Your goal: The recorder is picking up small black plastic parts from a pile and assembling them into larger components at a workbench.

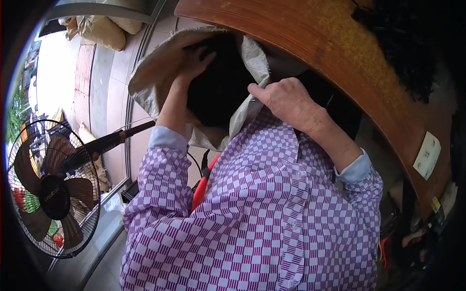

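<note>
A whitish woven sack stands with its mouth spread wide, just below the table edge in front of me. Its inside is very dark, and I cannot make out what lies in it. Inside the mouth, against the far left wall, is my left hand, its fingers apart and nothing visible in them. On the sack's right side my right hand grips the rim, with the thumb along the folded edge and the fingers curled.
A curved wooden table arches over the top and right, bearing a heap of black pieces and a pale card. A black fan stands at left. Filled sacks lie at the far left.
</note>
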Demonstrator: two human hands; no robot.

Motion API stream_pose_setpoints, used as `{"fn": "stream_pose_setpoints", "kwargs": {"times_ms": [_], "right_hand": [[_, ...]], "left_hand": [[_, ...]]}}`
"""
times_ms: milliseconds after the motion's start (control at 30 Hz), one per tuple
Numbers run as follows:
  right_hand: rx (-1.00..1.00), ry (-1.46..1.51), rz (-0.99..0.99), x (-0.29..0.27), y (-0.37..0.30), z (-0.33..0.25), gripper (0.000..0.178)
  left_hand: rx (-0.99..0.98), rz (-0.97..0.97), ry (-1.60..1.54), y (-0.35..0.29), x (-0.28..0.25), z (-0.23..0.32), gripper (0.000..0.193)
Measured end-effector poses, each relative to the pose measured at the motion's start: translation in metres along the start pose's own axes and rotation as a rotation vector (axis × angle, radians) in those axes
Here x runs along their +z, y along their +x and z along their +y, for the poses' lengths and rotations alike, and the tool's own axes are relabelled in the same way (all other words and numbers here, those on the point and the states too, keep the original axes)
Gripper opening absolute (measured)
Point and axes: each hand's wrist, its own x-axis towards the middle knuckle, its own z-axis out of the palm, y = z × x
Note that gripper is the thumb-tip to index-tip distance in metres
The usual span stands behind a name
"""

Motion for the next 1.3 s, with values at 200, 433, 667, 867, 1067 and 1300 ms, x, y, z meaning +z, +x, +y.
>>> {"fn": "stream_pose_setpoints", "kwargs": {"times_ms": [200,433,667,867,1067,1300], "right_hand": [[0.062,0.201,0.189,0.009,0.001,0.009,0.004],[0.043,0.24,0.256,0.012,0.0,0.015,0.005],[0.034,0.27,0.41,0.015,-0.008,0.02,0.005],[0.088,0.341,0.567,-0.007,-0.034,0.004,0.029],[0.348,-0.018,0.923,-0.072,-0.081,0.089,0.03],[0.758,-0.466,0.684,-0.134,-0.097,0.171,0.025]], "left_hand": [[0.044,-0.033,0.19,-0.056,0.047,0.038,0.072],[-0.018,0.169,0.263,-0.112,0.099,0.034,0.061],[-0.142,0.483,0.247,-0.072,0.1,-0.027,0.051],[-0.122,0.131,0.233,-0.093,0.027,0.007,0.044],[0.044,0.256,0.075,-0.088,-0.064,0.096,0.034],[0.402,0.524,-0.366,-0.095,-0.093,0.218,0.013]]}}
